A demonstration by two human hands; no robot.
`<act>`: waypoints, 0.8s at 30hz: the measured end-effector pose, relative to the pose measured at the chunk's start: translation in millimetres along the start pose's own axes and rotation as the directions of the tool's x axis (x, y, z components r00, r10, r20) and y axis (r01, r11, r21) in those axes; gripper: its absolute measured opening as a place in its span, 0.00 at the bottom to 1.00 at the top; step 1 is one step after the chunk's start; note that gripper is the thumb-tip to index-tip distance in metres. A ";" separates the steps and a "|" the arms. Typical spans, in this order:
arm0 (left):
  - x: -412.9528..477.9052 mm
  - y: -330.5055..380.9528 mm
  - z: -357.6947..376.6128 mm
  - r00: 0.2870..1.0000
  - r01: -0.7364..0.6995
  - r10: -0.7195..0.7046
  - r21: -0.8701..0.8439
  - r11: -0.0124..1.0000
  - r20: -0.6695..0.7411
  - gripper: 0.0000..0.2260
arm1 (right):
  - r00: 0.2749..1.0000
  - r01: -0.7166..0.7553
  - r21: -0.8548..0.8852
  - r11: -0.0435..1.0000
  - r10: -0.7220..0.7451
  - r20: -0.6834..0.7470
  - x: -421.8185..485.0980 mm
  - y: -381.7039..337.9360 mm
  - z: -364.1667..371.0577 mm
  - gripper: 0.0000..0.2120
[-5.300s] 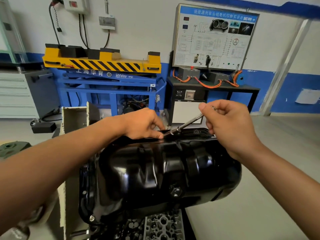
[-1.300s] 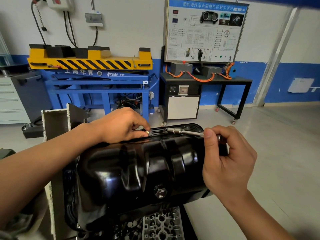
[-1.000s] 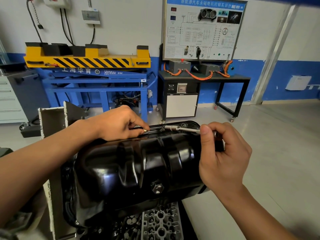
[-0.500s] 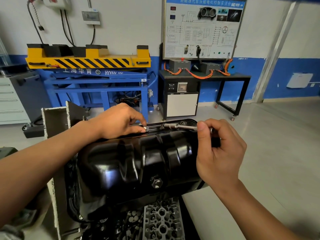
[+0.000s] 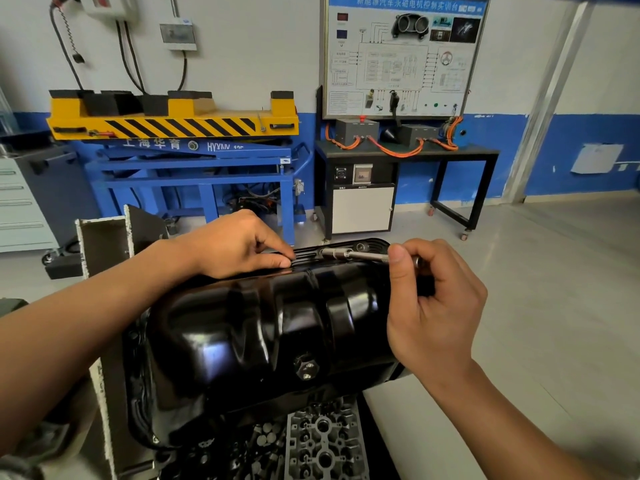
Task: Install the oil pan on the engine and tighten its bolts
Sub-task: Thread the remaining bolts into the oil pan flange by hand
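Left hand [image 5: 239, 244]: reaches over the top of the oil pan [image 5: 277, 323] to its far rim. Fingers curled, thumb and forefinger tips brought together right on the rim. Cannot tell whether anything small sits between them.

Right hand [image 5: 433, 306]: wrapped around the handle of a socket wrench [image 5: 360, 255], thumb upright against the shaft, remaining fingers curled behind it. The wrench lies nearly level along the far rim, with its socket end pointing left. That end is near the left fingertips but apart from them.

Oil pan: glossy black, ribbed, sitting upside-down on the engine [image 5: 322, 441] in the centre foreground, between both forearms. Its rim runs along the near-left edge too. A hex drain plug [image 5: 304, 367] faces the camera low on the near wall. Grey cast metal of the engine shows beneath the pan's lower edge.

Left of the pan: an upright grey metal plate [image 5: 100, 247] with a rough white edge.

Background, against the wall:
- yellow lift table [image 5: 173, 123] with black hazard stripes, on a blue frame
- white training board [image 5: 401, 53] with a wiring diagram, above a black bench [image 5: 408, 154] carrying orange cables [image 5: 391, 152]
- grey drawer cabinet [image 5: 17, 202] at the far left
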State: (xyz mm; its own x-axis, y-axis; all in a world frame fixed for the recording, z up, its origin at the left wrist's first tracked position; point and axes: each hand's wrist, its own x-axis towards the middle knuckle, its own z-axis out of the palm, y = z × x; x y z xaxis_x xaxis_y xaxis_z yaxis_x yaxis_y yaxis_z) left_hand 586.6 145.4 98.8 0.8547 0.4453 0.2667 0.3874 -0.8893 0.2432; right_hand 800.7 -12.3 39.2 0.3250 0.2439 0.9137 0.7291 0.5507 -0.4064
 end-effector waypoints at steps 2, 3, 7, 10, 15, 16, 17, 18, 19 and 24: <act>-2.0 0.4 1.6 0.998 -0.020 0.023 0.046 0.999 -0.059 0.14 | 1.000 -0.001 -0.001 1.000 0.001 0.001 -0.4 0.3 0.1 0.09; -2.9 0.5 2.5 0.995 -0.027 0.034 0.072 0.997 -0.097 0.13 | 1.000 -0.002 0.000 1.000 0.002 0.000 -0.3 0.3 0.2 0.09; -3.2 0.8 1.0 0.992 -0.017 0.028 0.092 0.996 -0.119 0.06 | 1.000 0.000 -0.003 1.000 0.000 0.001 -0.4 -0.8 0.1 0.09; -1.1 0.8 0.1 0.999 -0.015 0.017 0.044 0.999 -0.045 0.06 | 1.000 -0.003 -0.002 1.000 0.003 -0.003 -0.3 -1.2 -0.2 0.09; -0.4 -1.4 0.2 0.999 0.028 -0.027 -0.023 0.999 0.040 0.12 | 1.000 -0.006 -0.009 1.000 0.006 -0.011 -0.2 -1.5 0.1 0.10; -0.8 -1.0 0.8 1.000 0.023 -0.022 -0.039 0.999 0.015 0.12 | 1.000 -0.005 -0.009 1.000 0.005 -0.012 -0.3 -1.3 0.0 0.10; -1.3 -0.3 1.4 1.000 0.016 -0.017 -0.043 0.999 -0.021 0.12 | 1.000 -0.004 -0.010 1.000 0.004 -0.012 -0.5 -0.9 0.0 0.10; -1.6 0.4 1.8 0.998 0.015 -0.017 -0.029 0.999 -0.059 0.11 | 1.000 -0.002 -0.010 1.000 0.002 -0.011 -0.5 -0.6 -0.1 0.10; -1.9 0.9 1.9 0.996 0.017 -0.017 0.001 1.000 -0.091 0.09 | 1.000 -0.001 -0.011 1.000 0.001 -0.009 -0.4 -0.3 -0.1 0.10; -2.1 5.9 0.7 0.996 -0.024 0.037 0.158 0.987 -0.079 0.05 | 1.000 -0.001 -0.009 1.000 0.001 -0.015 -0.5 -0.9 -0.8 0.09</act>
State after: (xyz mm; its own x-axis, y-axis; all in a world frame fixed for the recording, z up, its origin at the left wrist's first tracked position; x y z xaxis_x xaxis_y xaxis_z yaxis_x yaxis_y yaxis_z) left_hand 587.2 139.2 99.0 0.8386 0.4193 0.3478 0.4168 -0.9049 0.0862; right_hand 800.4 -13.5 39.1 0.3344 0.2327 0.9132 0.7341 0.5434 -0.4073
